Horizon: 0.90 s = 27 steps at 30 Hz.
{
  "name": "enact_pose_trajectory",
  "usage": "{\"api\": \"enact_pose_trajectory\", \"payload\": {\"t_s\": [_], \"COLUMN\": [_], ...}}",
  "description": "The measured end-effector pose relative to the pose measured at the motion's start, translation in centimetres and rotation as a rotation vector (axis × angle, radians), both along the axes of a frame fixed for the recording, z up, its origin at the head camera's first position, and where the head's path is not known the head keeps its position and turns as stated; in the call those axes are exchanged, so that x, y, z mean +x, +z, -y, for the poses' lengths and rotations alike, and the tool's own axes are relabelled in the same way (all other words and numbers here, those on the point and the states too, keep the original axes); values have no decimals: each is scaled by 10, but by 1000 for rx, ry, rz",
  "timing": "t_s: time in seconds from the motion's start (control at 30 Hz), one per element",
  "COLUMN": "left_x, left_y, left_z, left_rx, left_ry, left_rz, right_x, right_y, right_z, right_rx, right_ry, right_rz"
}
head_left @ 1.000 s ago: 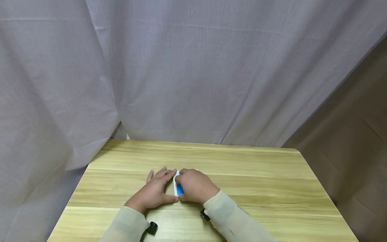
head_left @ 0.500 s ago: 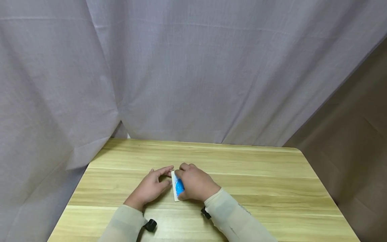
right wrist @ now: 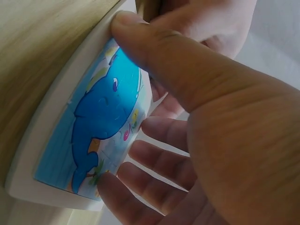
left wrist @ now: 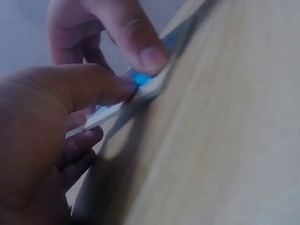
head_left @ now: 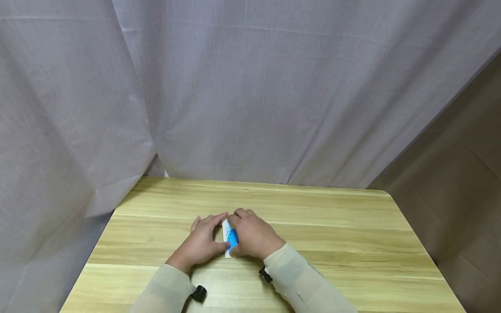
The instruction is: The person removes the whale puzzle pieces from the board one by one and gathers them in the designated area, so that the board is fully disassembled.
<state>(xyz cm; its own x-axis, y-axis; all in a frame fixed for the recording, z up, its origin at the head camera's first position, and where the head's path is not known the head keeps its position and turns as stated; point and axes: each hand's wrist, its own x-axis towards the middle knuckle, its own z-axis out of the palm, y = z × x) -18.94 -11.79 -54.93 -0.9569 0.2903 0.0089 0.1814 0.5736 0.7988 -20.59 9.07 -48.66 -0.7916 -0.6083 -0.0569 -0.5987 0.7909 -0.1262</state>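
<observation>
Both hands hold a small flat picture board (head_left: 232,238), white-edged, with a blue whale (right wrist: 105,101) on its face. In the left wrist view the board tilts up from the tabletop. My left hand (head_left: 201,242) pinches the near-left part, thumb on the face and some fingers below the edge. From the right, my right hand (head_left: 256,234) grips the board between its thumb, on the near edge, and fingers along the far edge. Much of the board's right side is covered by that hand in the head view.
A light wood-grain table (head_left: 332,226) lies under the hands. Grey cloth (head_left: 250,95) hangs behind it and along the left, with a browner drape (head_left: 462,217) at the right. Black wrist straps (head_left: 199,294) show below the sleeves.
My left hand drew back from the board half a second ago, and now its thumb is on the face again. The board has turned slightly; my right hand keeps its hold.
</observation>
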Motion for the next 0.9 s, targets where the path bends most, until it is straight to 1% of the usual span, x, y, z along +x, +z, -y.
{"api": "enact_pose_trajectory", "payload": {"t_s": [0.1, 0.23, 0.33, 0.43, 0.53, 0.6, 0.67, 0.73, 0.8, 0.83, 0.9], "left_x": [1, 1, 1, 1, 0, -1, -2, -4, -6, -7, -9], "left_y": [-2, -4, -4, -4, -2, -1, 0, 2, 3, 4, 5], "left_z": [-1, -2, -1, 0, 0, 0, -1, -3, -6, -8, -11], "left_rx": [-25, -24, -15, 34, 125, 204, 254, 287, 312, 320, 351], "left_ry": [-3, -3, -18, -32, -19, 24, 98, 178, 243, 265, 290], "left_rz": [-25, -48, -62, -52, -22, 11, 43, 79, 113, 127, 151], "right_x": [-1, -2, -3, -1, 1, 3, 5, 7, 9, 10, 12], "right_y": [-1, -2, -2, -2, -3, -3, -3, -2, -3, -3, -4], "right_z": [-1, -1, 0, 1, 1, 1, 1, 1, 1, 1, 1], "right_rx": [1, 3, -1, -16, -35, -45, -44, -38, -29, -23, -14], "right_ry": [7, 13, 13, 9, -5, -14, -14, -6, -3, -2, -2], "right_rz": [-3, -9, -10, 0, 7, -2, -18, -34, -47, -53, -63]}}
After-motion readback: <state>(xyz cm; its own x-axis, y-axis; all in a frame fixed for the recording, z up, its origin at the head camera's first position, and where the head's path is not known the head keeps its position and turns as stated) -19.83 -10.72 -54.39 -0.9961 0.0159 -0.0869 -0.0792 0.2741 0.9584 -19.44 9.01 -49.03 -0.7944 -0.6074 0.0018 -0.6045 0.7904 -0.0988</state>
